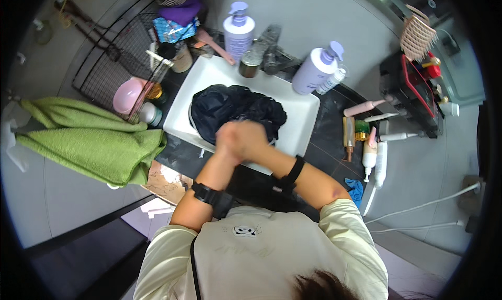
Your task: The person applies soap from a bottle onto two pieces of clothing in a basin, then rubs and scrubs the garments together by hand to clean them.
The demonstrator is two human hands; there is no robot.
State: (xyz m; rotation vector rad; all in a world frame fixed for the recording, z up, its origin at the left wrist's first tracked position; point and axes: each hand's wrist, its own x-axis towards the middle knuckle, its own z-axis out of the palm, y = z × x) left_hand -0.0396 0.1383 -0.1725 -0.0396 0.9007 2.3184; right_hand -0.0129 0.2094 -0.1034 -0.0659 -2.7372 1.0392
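A dark, crumpled cloth or garment point(239, 104) lies bunched in the white rectangular washbasin point(308, 143). Over its near edge, my left hand point(229, 137) and my right hand point(253, 139) are pressed together, both blurred. Whether any cloth is caught between them cannot be told, and the fingers are not clear. Each forearm wears a black strap. At the basin's far side stands a metal faucet point(257, 57), with a pink spatula-like tool point(215, 47) resting its end on the rim to the left of it.
Two lilac pump bottles point(238, 37) point(313, 72) flank the faucet. On the left are a wire basket point(106, 65), a pink bowl point(128, 96) and a hanging green towel point(98, 151). Tubes and bottles point(370, 155), a blue cloth point(355, 191) and a black organizer point(415, 92) stand right.
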